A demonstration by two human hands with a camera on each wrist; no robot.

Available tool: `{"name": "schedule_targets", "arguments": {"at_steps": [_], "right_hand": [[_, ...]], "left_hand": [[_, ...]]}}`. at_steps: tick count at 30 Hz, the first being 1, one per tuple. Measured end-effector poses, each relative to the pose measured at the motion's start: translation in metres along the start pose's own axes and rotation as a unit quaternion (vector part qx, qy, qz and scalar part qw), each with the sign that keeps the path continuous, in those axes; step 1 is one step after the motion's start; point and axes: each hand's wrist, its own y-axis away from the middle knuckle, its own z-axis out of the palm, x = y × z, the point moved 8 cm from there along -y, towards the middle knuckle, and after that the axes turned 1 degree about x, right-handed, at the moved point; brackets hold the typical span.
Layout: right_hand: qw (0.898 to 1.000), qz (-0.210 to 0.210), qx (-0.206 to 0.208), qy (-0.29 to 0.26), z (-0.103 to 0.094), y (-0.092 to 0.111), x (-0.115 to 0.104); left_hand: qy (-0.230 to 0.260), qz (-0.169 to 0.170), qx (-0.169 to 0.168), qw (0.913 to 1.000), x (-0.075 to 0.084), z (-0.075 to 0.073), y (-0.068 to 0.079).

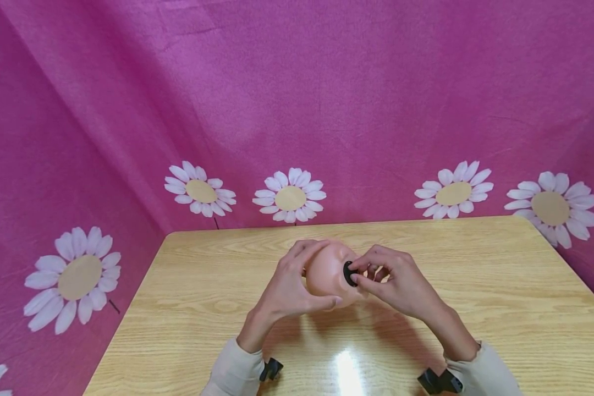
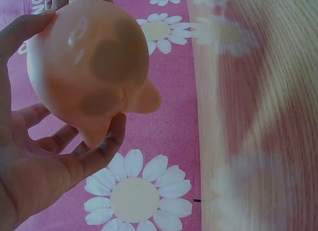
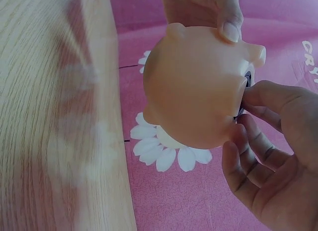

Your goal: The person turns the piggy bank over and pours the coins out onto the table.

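Note:
A smooth, peach-pink piggy bank (image 1: 324, 270) is held above the table, with a round black plug (image 1: 347, 274) facing to the right. Around its left side my left hand (image 1: 293, 283) grips it, thumb along the near side and fingers over the far side. My right hand (image 1: 401, 279) pinches the plug between thumb and fingertips. The right wrist view shows short stubby feet on the piggy bank (image 3: 194, 87) around the plug's dark edge, which the thumb partly covers. Darker patches mark its rounded body in the left wrist view.
Below the hands lies a light wood-grain table (image 1: 203, 330) with rounded far corners. A magenta cloth (image 1: 326, 99) printed with white daisies hangs behind it and along the left side. Black wrist mounts (image 1: 271, 369) stick out from beige sleeves (image 1: 237, 369).

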Motion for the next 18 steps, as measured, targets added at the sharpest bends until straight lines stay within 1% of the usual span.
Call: {"name": "schedule_targets", "arguments": {"at_steps": [7, 14, 18], "right_hand": [[1.0, -0.004, -0.003, -0.004, 0.0008, -0.0002, 0.0006], [1.0, 0.002, -0.014, -0.017, 0.003, 0.0002, 0.0057], [1.0, 0.0, -0.021, -0.02, 0.0052, 0.0006, 0.0083]], "left_hand": [[-0.001, -0.01, -0.004, 0.9999, -0.0014, 0.0004, 0.0001], [-0.017, -0.015, -0.002, 0.9998, -0.0002, -0.0003, 0.0009], [-0.024, -0.017, -0.009, 0.9995, -0.0004, 0.0001, 0.001]]}}
